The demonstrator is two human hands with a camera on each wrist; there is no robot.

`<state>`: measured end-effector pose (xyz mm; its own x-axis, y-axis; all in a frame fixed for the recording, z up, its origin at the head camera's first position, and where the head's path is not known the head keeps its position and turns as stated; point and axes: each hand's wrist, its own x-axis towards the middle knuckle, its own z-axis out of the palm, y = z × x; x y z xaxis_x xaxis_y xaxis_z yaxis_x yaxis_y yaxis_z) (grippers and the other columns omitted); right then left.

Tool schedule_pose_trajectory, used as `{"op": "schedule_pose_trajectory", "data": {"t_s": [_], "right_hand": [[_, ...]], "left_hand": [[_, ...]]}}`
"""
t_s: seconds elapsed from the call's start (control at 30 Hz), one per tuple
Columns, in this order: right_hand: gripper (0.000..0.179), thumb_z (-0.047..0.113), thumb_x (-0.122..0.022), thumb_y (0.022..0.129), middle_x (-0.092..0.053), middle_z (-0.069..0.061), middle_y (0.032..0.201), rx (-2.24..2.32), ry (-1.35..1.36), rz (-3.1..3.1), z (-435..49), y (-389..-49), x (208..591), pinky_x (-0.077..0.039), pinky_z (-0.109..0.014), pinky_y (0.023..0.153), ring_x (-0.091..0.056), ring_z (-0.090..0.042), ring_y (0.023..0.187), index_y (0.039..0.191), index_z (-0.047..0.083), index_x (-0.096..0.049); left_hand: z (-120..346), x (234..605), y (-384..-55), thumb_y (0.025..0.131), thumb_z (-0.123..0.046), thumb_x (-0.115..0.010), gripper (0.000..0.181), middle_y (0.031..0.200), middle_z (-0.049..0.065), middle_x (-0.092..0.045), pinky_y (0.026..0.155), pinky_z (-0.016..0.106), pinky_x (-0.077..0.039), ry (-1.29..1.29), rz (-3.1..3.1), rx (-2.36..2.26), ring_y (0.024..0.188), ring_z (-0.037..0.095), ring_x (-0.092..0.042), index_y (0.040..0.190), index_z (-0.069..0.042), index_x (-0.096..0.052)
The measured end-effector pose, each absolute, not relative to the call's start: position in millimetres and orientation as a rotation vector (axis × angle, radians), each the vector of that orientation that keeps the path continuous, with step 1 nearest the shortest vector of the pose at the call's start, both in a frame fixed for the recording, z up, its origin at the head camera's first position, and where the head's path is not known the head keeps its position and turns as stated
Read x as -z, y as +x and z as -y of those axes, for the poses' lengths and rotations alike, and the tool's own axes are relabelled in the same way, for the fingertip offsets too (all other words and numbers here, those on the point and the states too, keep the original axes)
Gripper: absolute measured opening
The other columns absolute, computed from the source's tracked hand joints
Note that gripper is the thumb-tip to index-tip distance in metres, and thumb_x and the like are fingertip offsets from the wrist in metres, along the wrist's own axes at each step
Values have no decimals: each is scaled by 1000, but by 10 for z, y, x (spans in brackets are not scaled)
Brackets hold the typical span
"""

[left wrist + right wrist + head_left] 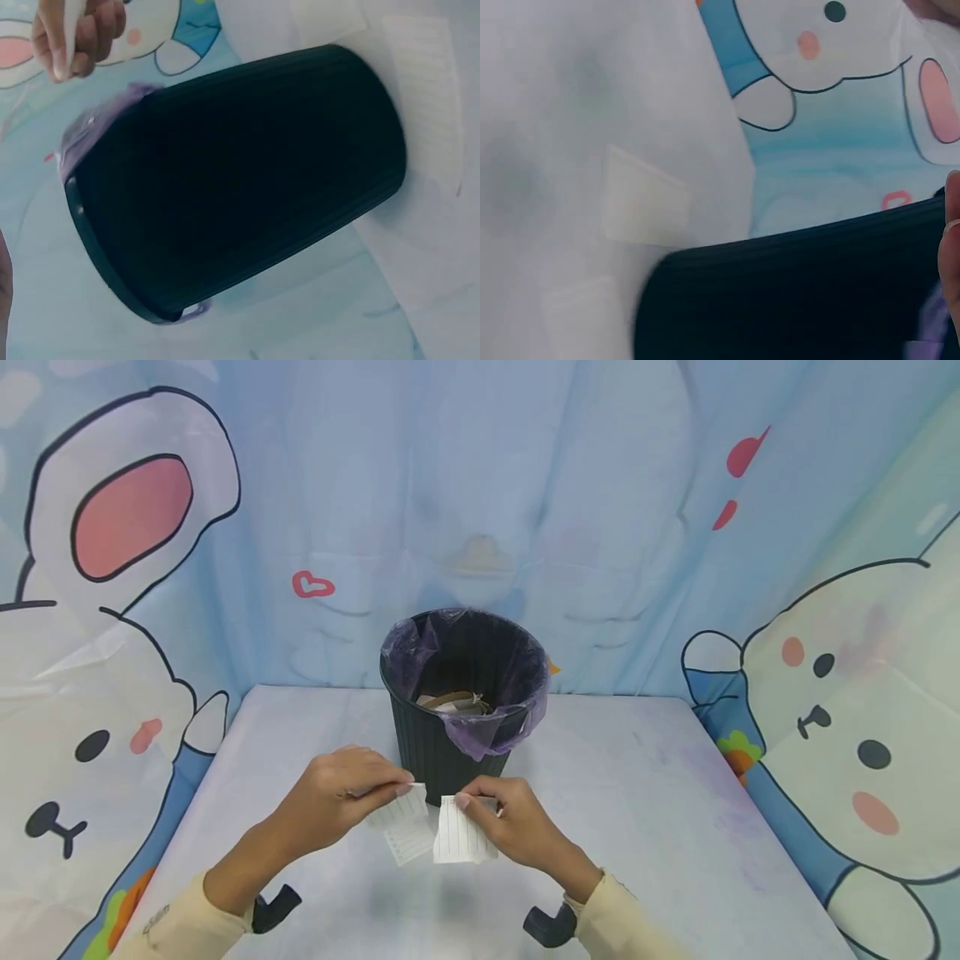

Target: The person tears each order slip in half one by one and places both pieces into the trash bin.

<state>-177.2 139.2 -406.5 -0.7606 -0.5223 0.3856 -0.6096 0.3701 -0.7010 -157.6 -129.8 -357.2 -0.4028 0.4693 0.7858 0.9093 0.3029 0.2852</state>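
In the head view my left hand (341, 797) pinches a piece of white ruled paper (405, 804) between thumb and fingers. My right hand (517, 822) likewise holds a second ruled paper piece (453, 835), with its thumb on top. The two pieces hang side by side, a small gap between them. In the left wrist view, the right hand's fingers (88, 37) grip white paper (70, 30) seen edge-on. Below, on the table, lie a ruled paper sheet (427, 97) and another pale sheet (330, 16) near the bin's base.
Just beyond both hands stands a dark ribbed bin (420, 739), lined with a purple plastic bag (528, 681). Paper scraps and brownish pieces (453, 700) lie inside it. The white-covered table (615, 793) meets a blue cartoon curtain (480, 485) behind.
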Motion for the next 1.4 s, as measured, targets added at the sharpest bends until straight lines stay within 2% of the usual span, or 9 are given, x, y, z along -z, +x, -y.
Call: {"op": "schedule_pose_trajectory", "data": {"t_s": [0.2, 0.3, 0.43, 0.6, 0.87, 1.0, 1.27, 1.4], "right_hand": [[8, 4, -66, 95, -74, -4, 86, -1234, 1104, 2401, -1463, -1911, 3630, -57, -24, 62, -62, -7, 71, 94, 4, -74], [9, 4, -66, 95, -73, -4, 84, -1216, 1120, 2356, -1482, -2049, 3410, -53, -23, 59, -59, -8, 68, 93, 5, -75], [11, 6, -64, 97, -71, -4, 80, -1250, 1078, 2344, -1484, -2261, 3175, -44, -23, 51, -53, -9, 61, 92, 6, -75], [13, 10, -64, 98, -70, -6, 80, -1263, 1016, 2352, -1450, -2472, 2995, -42, -24, 48, -51, -12, 58, 93, 5, -75], [19, 16, -63, 100, -74, -12, 89, -1243, 814, 2377, -1419, -2765, 2936, -46, -25, 58, -56, -19, 70, 99, 1, -75], [20, 17, -64, 99, -74, -12, 88, -1207, 759, 2378, -1430, -2856, 2986, -45, -26, 59, -56, -19, 69, 99, 1, -76], [19, 19, -68, 97, -74, -8, 84, -1126, 774, 2415, -1491, -2890, 3056, -45, -28, 59, -54, -17, 65, 101, 4, -79], [20, 21, -68, 97, -75, -7, 90, -1102, 826, 2423, -1521, -2885, 3044, -51, -32, 67, -61, -18, 73, 103, 6, -80]], "left_hand": [[1329, 3349, -1787, 78, 3, -81, 22, 90, 4, -78, 73, 15, -53, -1002, 2041, 1044, 80, 14, -71, 99, -4, -79], [1313, 3263, -1888, 82, 1, -79, 18, 93, 5, -78, 75, 15, -54, -885, 2072, 1097, 83, 16, -72, 100, -4, -79], [1267, 3191, -1992, 89, -5, -75, 16, 98, 5, -78, 76, 18, -55, -715, 2161, 1195, 87, 16, -71, 104, -6, -79], [1211, 3150, -2117, 92, -11, -73, 18, 98, 6, -77, 73, 25, -53, -571, 2192, 1248, 88, 17, -69, 108, -5, -78], [1140, 3191, -2330, 94, -13, -71, 19, 99, 10, -77, 79, 30, -53, -433, 2109, 1298, 88, 20, -70, 109, -4, -78], [1109, 3233, -2400, 94, -13, -71, 19, 103, 10, -77, 79, 26, -52, -398, 2096, 1330, 91, 20, -70, 110, -4, -77], [1007, 3274, -2509, 94, -10, -71, 18, 100, 12, -76, 71, 17, -49, -444, 2089, 1362, 86, 19, -66, 108, -2, -77], [972, 3260, -2544, 94, -9, -71, 17, 100, 11, -77, 74, 18, -49, -478, 2059, 1329, 85, 17, -66, 108, -2, -77]]}}
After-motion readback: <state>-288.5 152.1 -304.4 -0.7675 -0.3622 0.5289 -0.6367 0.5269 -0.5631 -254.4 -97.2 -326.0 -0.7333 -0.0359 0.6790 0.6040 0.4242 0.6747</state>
